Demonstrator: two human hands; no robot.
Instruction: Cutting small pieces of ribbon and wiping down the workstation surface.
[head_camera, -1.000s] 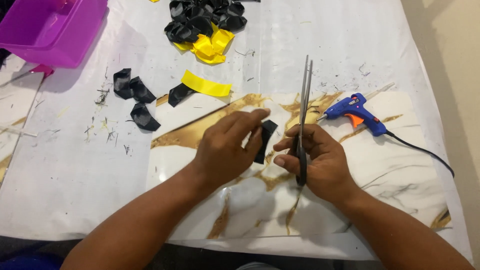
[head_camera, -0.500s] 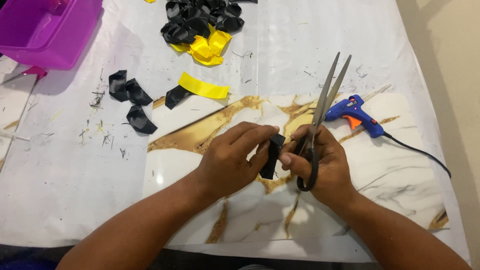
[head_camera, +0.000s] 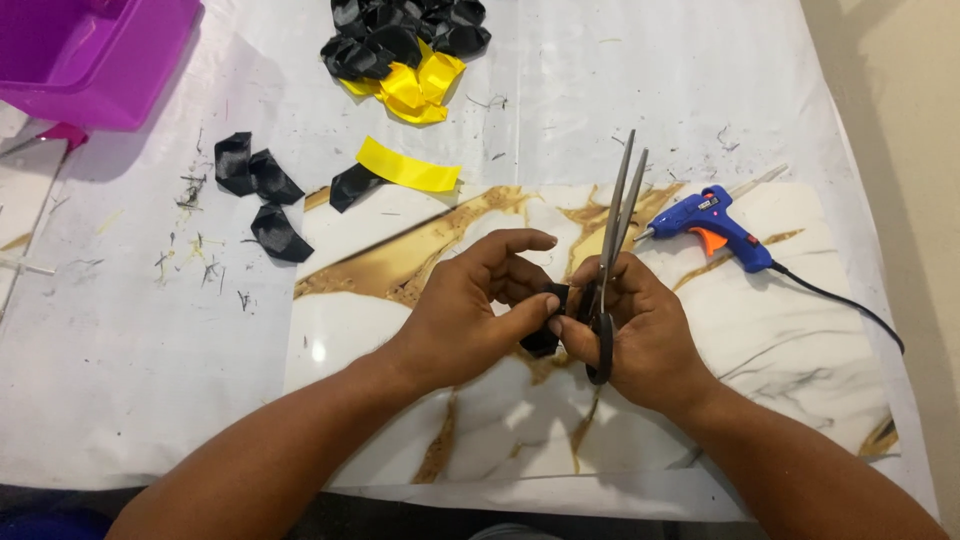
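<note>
My left hand pinches a small piece of black ribbon between thumb and fingers. My right hand grips a pair of long grey scissors by the handles, blades pointing away from me and slightly parted. The right fingertips also touch the black ribbon. Both hands meet over a white and gold marbled board.
A blue and orange glue gun with a black cord lies to the right. A yellow ribbon strip, loose black folded pieces, and a pile of black and yellow pieces lie farther away. A purple bin stands at top left.
The scissors swung from leaning right back toward upright, and the blades narrowed. My hands closed in on the black ribbon piece between them.
</note>
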